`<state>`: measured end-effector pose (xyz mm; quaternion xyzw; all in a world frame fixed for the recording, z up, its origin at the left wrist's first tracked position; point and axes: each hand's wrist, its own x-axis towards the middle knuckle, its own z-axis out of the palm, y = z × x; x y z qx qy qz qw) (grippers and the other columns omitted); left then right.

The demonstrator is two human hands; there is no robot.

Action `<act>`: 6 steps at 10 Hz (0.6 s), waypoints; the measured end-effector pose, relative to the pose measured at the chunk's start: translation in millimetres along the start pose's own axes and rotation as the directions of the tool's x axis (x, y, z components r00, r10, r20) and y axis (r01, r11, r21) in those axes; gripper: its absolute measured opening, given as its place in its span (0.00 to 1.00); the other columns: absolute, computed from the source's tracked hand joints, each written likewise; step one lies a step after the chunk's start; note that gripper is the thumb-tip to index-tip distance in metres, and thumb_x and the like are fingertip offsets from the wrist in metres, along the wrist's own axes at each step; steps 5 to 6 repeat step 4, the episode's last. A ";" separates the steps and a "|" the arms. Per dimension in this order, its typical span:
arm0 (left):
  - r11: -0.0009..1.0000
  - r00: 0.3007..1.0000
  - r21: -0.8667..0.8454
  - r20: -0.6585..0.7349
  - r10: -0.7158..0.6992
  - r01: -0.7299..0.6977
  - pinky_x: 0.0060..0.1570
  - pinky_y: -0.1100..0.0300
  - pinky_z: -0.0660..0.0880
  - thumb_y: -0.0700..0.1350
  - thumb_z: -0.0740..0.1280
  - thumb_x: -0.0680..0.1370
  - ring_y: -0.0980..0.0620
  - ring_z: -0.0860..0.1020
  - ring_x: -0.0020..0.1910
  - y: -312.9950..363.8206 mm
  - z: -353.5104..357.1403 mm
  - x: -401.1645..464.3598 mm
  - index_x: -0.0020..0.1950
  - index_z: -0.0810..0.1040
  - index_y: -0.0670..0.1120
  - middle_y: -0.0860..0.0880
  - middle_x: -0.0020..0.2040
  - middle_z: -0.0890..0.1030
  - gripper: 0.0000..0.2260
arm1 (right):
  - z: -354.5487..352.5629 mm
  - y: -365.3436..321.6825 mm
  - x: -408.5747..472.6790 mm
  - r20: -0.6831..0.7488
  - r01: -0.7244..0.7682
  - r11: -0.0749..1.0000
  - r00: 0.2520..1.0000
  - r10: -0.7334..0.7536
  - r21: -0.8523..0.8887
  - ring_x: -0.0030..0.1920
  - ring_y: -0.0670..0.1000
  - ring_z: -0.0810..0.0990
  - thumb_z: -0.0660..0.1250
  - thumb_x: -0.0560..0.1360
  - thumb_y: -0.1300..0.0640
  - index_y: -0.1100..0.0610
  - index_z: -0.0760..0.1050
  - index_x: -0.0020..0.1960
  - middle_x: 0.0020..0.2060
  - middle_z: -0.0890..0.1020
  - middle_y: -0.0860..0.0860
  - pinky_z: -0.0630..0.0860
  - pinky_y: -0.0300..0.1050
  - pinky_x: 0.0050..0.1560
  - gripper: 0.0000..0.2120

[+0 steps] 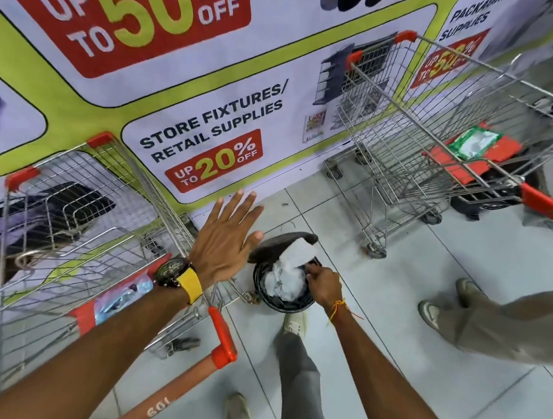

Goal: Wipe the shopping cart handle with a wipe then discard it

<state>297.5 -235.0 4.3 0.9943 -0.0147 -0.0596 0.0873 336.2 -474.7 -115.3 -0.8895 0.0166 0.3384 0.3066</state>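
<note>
A wire shopping cart (71, 227) stands at the left, its orange handle (170, 395) running toward the bottom edge. My left hand (225, 238) hovers above the cart's right side, fingers spread, holding nothing. A small black bin (262, 293) with its lid tipped up sits on the floor between the carts. My right hand (324, 283) is at the bin's rim, fingers pinched on a white wipe (298, 255) that hangs into the bin over other crumpled white wipes.
A second cart (422, 121) stands at the right, with a green wipe pack (473, 143) on its red seat flap. A printed sale banner (180, 71) covers the wall behind. Another person's legs (490, 316) are at the right. My own feet stand on grey tiles.
</note>
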 end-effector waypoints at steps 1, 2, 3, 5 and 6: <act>1.000 1.000 0.009 0.022 0.001 -0.002 0.80 0.44 0.44 0.62 0.40 0.82 0.48 0.44 0.82 1.6 2.3 3.7 0.80 0.55 0.49 0.49 0.83 0.50 0.31 | 2.4 6.4 8.4 0.030 -0.007 0.998 1.000 0.009 -0.066 0.71 0.66 0.75 0.60 0.83 0.62 0.51 0.78 0.71 0.69 0.79 0.62 0.72 0.53 0.71 0.20; 1.000 0.999 0.011 0.033 -0.012 0.012 0.80 0.45 0.43 0.61 0.42 0.82 0.48 0.44 0.82 2.9 3.8 5.4 0.80 0.56 0.49 0.48 0.83 0.50 0.29 | 0.2 11.2 9.8 0.034 -0.020 0.998 0.999 0.022 -0.057 0.70 0.65 0.75 0.59 0.82 0.63 0.52 0.78 0.71 0.69 0.80 0.61 0.73 0.53 0.71 0.20; 1.000 1.000 -0.011 0.023 -0.010 0.010 0.80 0.46 0.41 0.61 0.41 0.82 0.49 0.45 0.82 3.7 5.2 6.0 0.80 0.57 0.48 0.48 0.83 0.51 0.29 | 0.1 16.4 10.6 0.025 0.005 0.999 1.000 -0.003 -0.051 0.71 0.64 0.75 0.59 0.82 0.65 0.55 0.78 0.70 0.69 0.80 0.60 0.73 0.53 0.71 0.20; 0.999 0.999 -0.028 0.024 -0.028 0.029 0.79 0.47 0.41 0.61 0.40 0.82 0.49 0.44 0.82 5.3 3.4 8.1 0.80 0.57 0.48 0.48 0.83 0.51 0.31 | -3.0 13.1 12.7 -0.015 0.016 0.999 1.000 -0.016 -0.028 0.71 0.63 0.76 0.59 0.81 0.65 0.55 0.79 0.69 0.69 0.80 0.59 0.73 0.53 0.71 0.20; 0.999 0.999 -0.028 0.024 -0.028 0.029 0.79 0.47 0.41 0.61 0.40 0.82 0.49 0.44 0.82 5.3 3.4 8.1 0.80 0.57 0.48 0.48 0.83 0.51 0.31 | -3.0 13.1 12.7 -0.015 0.016 0.999 1.000 -0.016 -0.028 0.71 0.63 0.76 0.59 0.81 0.65 0.55 0.79 0.69 0.69 0.80 0.59 0.73 0.53 0.71 0.20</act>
